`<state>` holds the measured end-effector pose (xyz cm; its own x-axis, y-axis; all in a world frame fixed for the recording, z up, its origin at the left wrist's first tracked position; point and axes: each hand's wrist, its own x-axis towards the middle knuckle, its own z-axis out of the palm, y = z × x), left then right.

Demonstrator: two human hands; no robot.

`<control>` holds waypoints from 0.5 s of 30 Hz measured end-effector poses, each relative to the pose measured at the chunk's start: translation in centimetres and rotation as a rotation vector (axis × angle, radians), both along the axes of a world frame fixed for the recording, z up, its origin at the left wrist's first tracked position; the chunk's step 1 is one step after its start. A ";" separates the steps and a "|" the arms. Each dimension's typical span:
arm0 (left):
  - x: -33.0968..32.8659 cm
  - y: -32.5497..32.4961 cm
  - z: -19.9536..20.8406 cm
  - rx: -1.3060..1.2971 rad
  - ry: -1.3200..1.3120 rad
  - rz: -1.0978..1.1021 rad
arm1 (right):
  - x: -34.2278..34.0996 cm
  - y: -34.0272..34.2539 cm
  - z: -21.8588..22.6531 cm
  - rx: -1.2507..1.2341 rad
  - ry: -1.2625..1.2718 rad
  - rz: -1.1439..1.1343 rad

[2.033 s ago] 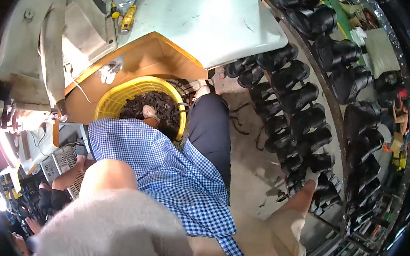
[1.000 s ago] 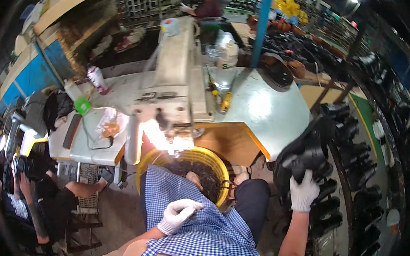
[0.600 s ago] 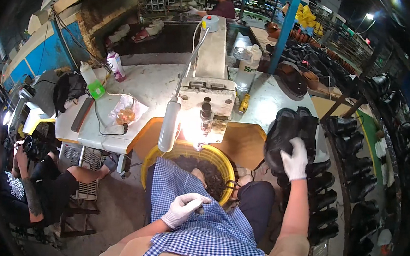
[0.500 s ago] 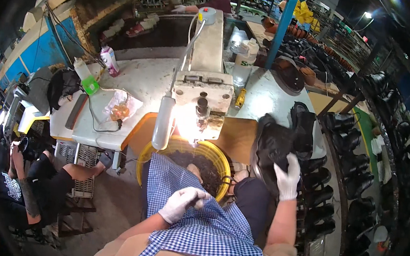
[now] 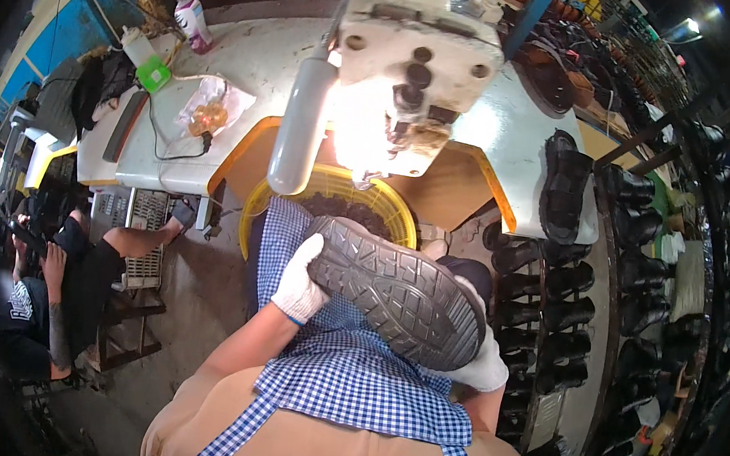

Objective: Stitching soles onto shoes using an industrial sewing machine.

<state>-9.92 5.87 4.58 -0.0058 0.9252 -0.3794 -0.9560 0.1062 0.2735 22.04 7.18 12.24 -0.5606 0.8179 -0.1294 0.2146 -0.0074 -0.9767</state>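
Grasping one black shoe between left hand and right hand, sole facing me.
It's in front of my checked apron, right hand partly hidden behind it. I judge this a handling step; the next move calls for steady support at both ends. Beyond: yellow basket, machine head, another sandal on the tabletop.

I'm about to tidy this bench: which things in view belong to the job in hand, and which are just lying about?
Likely part of the job:
- dark shoe, held in the left hand and right hand
- machine head beyond it
- black shoe at the table's right end

Apparently lying about:
- pink-and-white bottle
- white-and-green bottle
- clear plastic bag
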 end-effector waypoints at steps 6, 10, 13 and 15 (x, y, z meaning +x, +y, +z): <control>-0.9 -0.3 1.9 0.280 0.069 -0.035 | -4.3 -0.2 -4.4 -0.258 0.628 -0.214; -1.8 0.1 3.9 0.528 0.397 -0.253 | -5.4 0.4 -6.1 -0.438 0.832 -0.376; -1.5 1.0 5.1 0.470 0.509 -0.392 | -4.8 1.7 -6.1 -0.464 0.910 -0.456; -1.1 2.5 5.7 0.536 0.500 -0.480 | -4.1 3.2 -6.2 -0.519 1.012 -0.448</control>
<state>-11.02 8.37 10.29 0.3803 0.9235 0.0498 -0.5954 0.2033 0.7773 17.89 10.43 6.05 -0.2795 0.9455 -0.1669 -0.7621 -0.3242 -0.5605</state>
